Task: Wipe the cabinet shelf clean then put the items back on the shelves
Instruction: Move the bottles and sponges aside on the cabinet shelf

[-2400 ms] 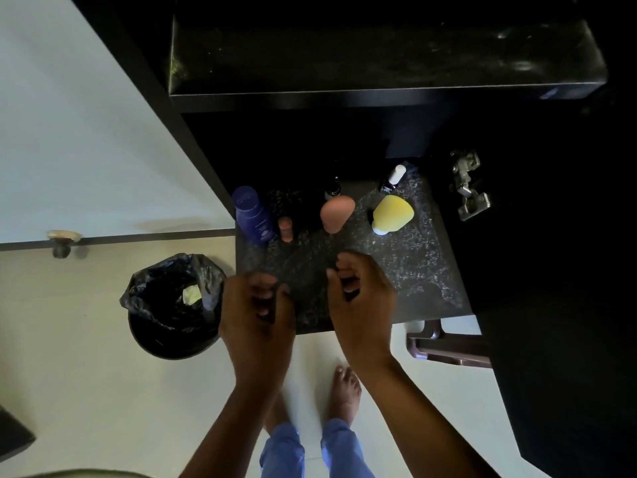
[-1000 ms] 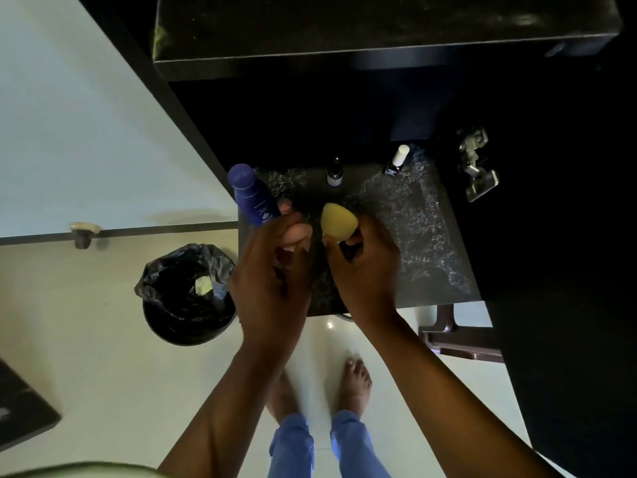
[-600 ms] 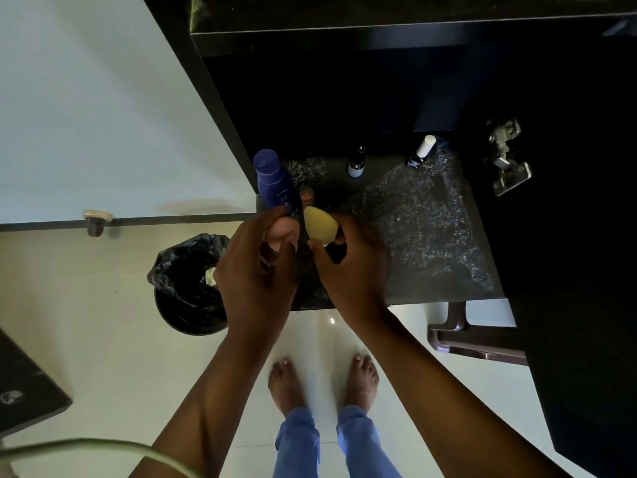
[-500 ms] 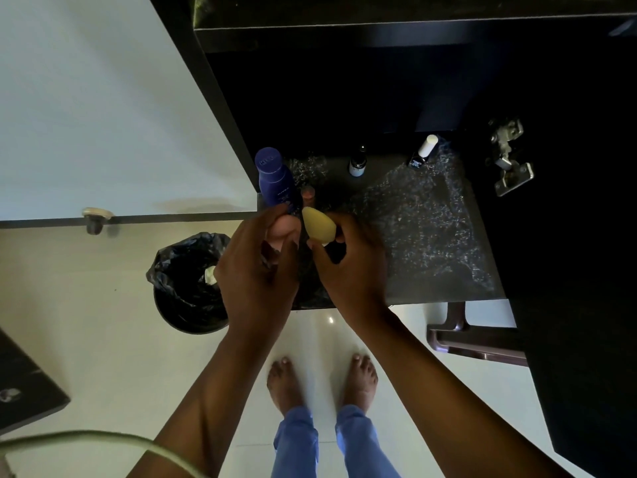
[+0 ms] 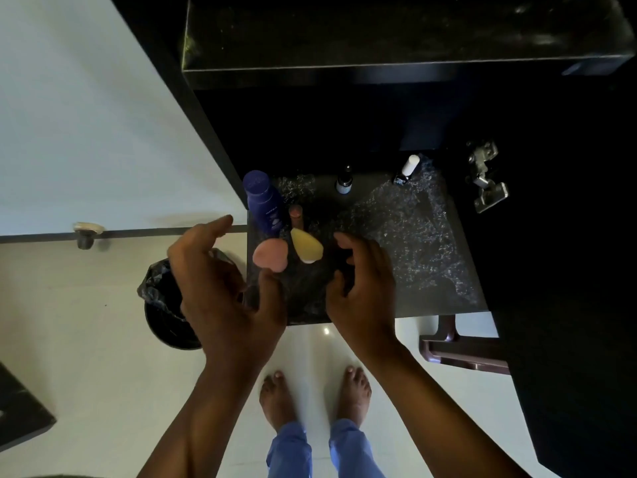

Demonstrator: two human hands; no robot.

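One readable label, on the blue bottle.

The blue bottle (image 5: 264,205) at the shelf's (image 5: 413,236) left edge carries white "NIVEA" lettering down its side, with small white marks under it too blurred to read. The two small bottles behind it to the right show labels, but nothing legible.

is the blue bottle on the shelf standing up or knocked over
Standing up. The tall blue plastic bottle rests base-down on the speckled dark shelf, cap uppermost, and neither hand touches it.
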